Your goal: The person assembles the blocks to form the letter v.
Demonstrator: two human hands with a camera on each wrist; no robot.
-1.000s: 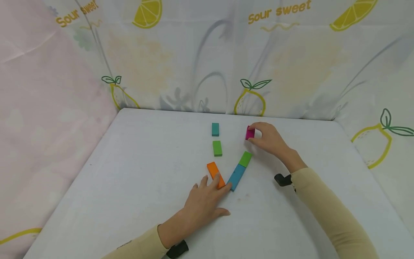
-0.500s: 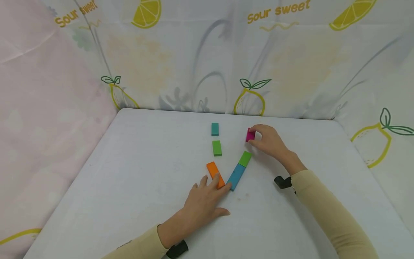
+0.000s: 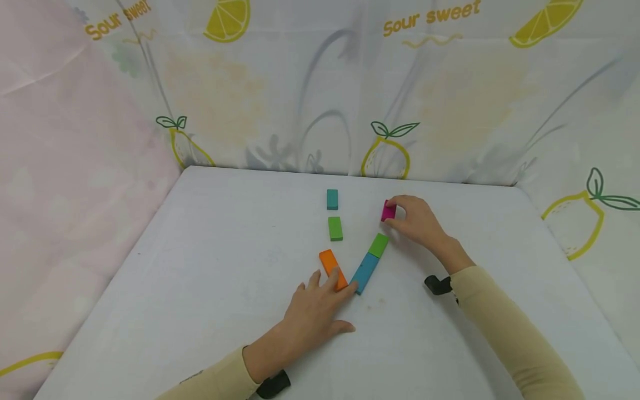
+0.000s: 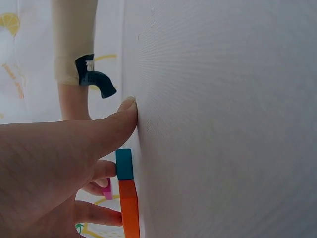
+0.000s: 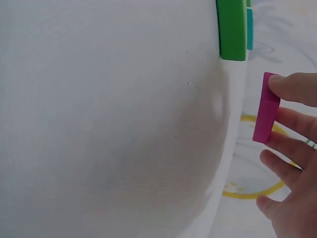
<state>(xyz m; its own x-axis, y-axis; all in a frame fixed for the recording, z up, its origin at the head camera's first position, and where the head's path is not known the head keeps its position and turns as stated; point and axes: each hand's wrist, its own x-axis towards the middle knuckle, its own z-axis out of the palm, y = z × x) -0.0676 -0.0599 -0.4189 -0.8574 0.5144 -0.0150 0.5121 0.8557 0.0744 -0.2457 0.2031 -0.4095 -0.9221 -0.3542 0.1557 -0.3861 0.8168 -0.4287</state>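
My right hand (image 3: 417, 222) pinches a magenta block (image 3: 388, 211) between thumb and fingers, beyond the upper end of a slanted row. In the right wrist view, this magenta block (image 5: 267, 108) appears held off the tabletop. The row is a green block (image 3: 379, 245) end to end with a longer blue block (image 3: 365, 273). My left hand (image 3: 312, 311) lies with fingers spread, one fingertip on an orange block (image 3: 330, 264) and another on the blue block's lower end. Orange and blue meet near the bottom in a V shape, their join partly hidden by the fingers.
Another green block (image 3: 335, 229) lies above the orange one, apart from it. Farther back sits a small teal block (image 3: 332, 199). All rest on a white table (image 3: 210, 250), with a lemon-printed cloth (image 3: 300, 83) hanging behind its far edge.
My right hand has drawn the magenta block slightly toward me and a touch to the right, nearer the green block. The left hand has stayed in place.
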